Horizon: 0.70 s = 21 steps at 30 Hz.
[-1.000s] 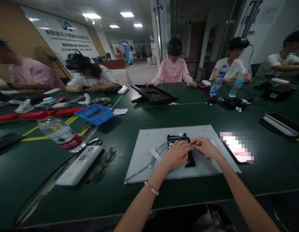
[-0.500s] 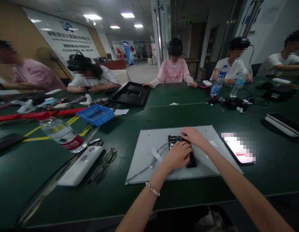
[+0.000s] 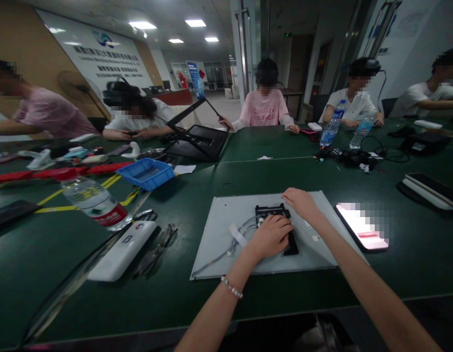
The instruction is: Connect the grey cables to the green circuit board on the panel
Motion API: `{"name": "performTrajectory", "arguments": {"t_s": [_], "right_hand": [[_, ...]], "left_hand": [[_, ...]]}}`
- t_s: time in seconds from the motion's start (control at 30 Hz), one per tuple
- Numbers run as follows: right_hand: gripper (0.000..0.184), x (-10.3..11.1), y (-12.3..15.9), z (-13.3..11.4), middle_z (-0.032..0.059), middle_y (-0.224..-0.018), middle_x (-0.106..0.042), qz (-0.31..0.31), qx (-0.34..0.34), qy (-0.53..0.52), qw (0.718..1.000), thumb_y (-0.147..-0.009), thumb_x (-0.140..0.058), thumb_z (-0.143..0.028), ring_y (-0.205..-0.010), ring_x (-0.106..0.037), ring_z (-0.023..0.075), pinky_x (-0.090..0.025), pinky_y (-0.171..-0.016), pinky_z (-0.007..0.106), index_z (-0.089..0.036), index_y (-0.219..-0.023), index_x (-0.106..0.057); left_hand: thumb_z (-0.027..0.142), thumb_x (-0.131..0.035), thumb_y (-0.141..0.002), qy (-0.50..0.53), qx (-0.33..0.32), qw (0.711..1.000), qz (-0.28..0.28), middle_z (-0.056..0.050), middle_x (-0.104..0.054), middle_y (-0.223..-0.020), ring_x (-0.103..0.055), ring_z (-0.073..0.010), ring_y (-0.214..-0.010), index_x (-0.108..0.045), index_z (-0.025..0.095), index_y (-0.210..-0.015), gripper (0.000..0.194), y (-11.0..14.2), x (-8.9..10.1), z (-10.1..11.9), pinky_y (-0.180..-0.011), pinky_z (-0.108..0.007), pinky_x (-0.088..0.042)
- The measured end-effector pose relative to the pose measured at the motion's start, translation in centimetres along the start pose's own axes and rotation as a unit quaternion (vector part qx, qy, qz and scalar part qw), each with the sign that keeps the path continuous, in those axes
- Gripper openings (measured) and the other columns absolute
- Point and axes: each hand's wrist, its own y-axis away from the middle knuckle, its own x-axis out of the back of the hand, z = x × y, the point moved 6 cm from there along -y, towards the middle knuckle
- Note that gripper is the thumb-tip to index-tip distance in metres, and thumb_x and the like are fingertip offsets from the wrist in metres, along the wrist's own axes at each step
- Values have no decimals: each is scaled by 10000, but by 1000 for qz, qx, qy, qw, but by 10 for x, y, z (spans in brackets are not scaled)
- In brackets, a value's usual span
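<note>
A flat light-grey panel (image 3: 221, 234) lies on the green table in front of me. On its middle rests a black plastic bracket (image 3: 292, 242), with thin grey wires (image 3: 221, 255) and a white strip of tape (image 3: 238, 235) to its left. My left hand (image 3: 272, 235) is curled over the bracket and covers much of it. Just beyond the bracket's upper right corner, my right hand (image 3: 300, 204) has its fingers drawn together above the panel. Whatever lies between those fingertips is hidden or too small to make out.
Right of the panel lies a lit phone (image 3: 361, 227). To the left are a white power bank (image 3: 123, 252), eyeglasses (image 3: 156, 254), a water bottle (image 3: 96, 203) and a blue tray (image 3: 147, 174). Across the table, a person in pink (image 3: 266, 107) holds a black frame (image 3: 185, 112).
My right hand has shifted slightly right, off the bracket's upper corner. My left hand has stayed on the bracket. The person opposite has lifted a black frame from the black casing.
</note>
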Motion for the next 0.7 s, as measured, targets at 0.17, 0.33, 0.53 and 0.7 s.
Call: {"name": "performTrajectory", "arguments": {"t_s": [0.17,0.33,0.53,0.7], "right_hand": [[251,-6,16,11,98,-943,-665,-19,-3,15,1000,-916,-429,-234,-925,-602,205,-411,-756,262,-174,-928,-672],[241,-17,25,20,91,-1033,-665,-23,-22,-77,997,-892,-463,-242,-978,-593,197,-424,-827,276,-190,-1017,-661],[238,-17,48,29,69,-977,-686,-16,-53,-227,972,-811,-515,-196,-866,-624,185,-453,-830,312,-184,-981,-681],[235,-28,69,25,41,-937,-684,-74,-52,-339,936,-755,-567,-211,-774,-621,161,-479,-751,290,-197,-960,-681]], "left_hand": [[170,-461,-853,4,-1,1000,4,-66,-563,-1138,-447,-222,-1129,-559,190,-1108,274,0,1,0,-963,-380,-342],[160,-452,-851,10,1,1000,4,-68,-562,-1148,-444,-222,-1142,-558,191,-1112,283,1,2,0,-964,-384,-343],[161,-465,-850,13,0,1000,-2,-60,-564,-1155,-439,-215,-1150,-556,183,-1101,268,1,3,1,-976,-372,-342],[158,-454,-859,18,6,1000,1,-58,-562,-1160,-437,-220,-1153,-553,194,-1103,267,0,2,0,-980,-382,-336]]}}
